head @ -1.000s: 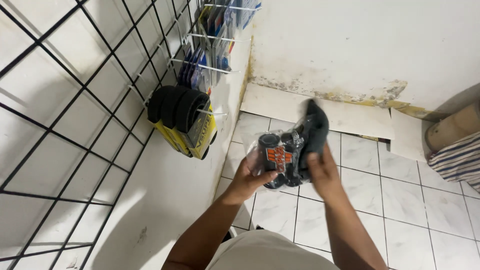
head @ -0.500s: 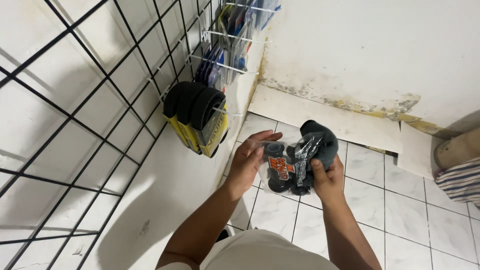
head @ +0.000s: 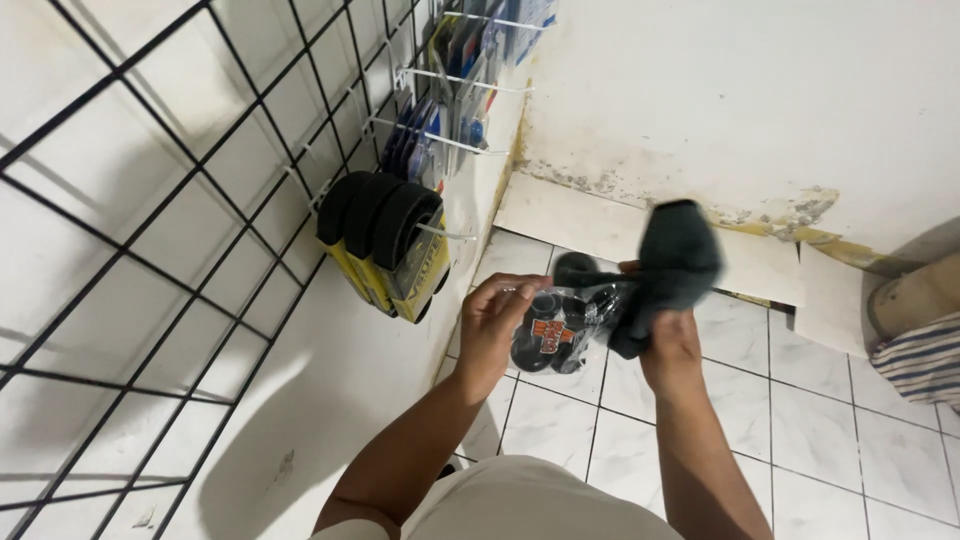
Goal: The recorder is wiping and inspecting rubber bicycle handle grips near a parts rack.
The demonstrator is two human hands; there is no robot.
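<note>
Two hands: left hand (head: 495, 325) holds one clear packet (head: 560, 330), right hand (head: 668, 335) one dark cloth (head: 678, 255).

Your left hand (head: 495, 325) holds a clear bag of black parts (head: 560, 325) over the white tile floor (head: 800, 420). Your right hand (head: 668, 345) presses a dark cloth (head: 675, 255) on the bag. Black tyres (head: 380, 225) hang on the wire rack (head: 150, 250) beside you.

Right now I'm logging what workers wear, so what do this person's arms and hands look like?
Both forearms are bare, no sleeves in view. The left hand and right hand wear no gloves; no rings, watch or bracelets show.
</note>
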